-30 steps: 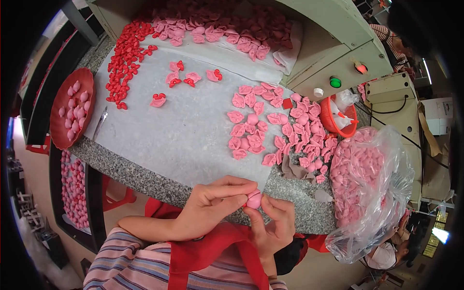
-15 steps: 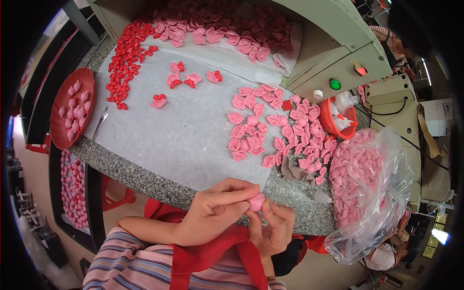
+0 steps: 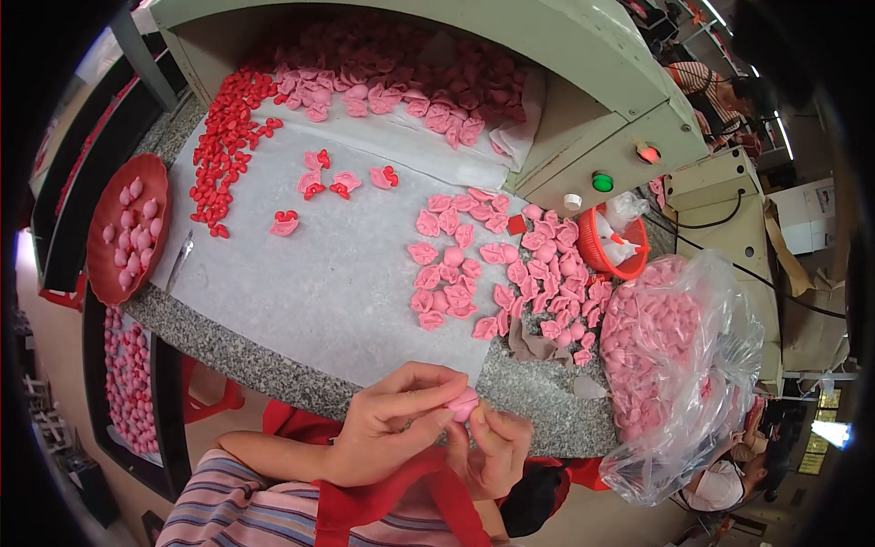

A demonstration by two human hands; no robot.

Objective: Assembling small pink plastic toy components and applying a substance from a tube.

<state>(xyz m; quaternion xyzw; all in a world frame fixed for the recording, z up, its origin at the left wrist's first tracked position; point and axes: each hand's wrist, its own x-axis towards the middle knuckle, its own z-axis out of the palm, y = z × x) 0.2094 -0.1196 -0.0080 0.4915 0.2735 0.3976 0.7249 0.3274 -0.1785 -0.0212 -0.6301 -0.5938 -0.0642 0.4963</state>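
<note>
Red bits [image 3: 228, 141] lay on the far left of my white paper [image 3: 337, 301]; loose pink pieces [image 3: 542, 264] spread between my hands and the red basket [image 3: 594, 251], a bulging plastic bag [image 3: 729, 365] to their right. At the near edge, my left hand [image 3: 387, 424] and right hand [image 3: 492, 447] pinched one rounded pink piece [image 3: 463, 404], as a second earlier; the paper had slid lower in my view.

Pink piece [image 3: 463, 403] at a seemingly new angle
</note>
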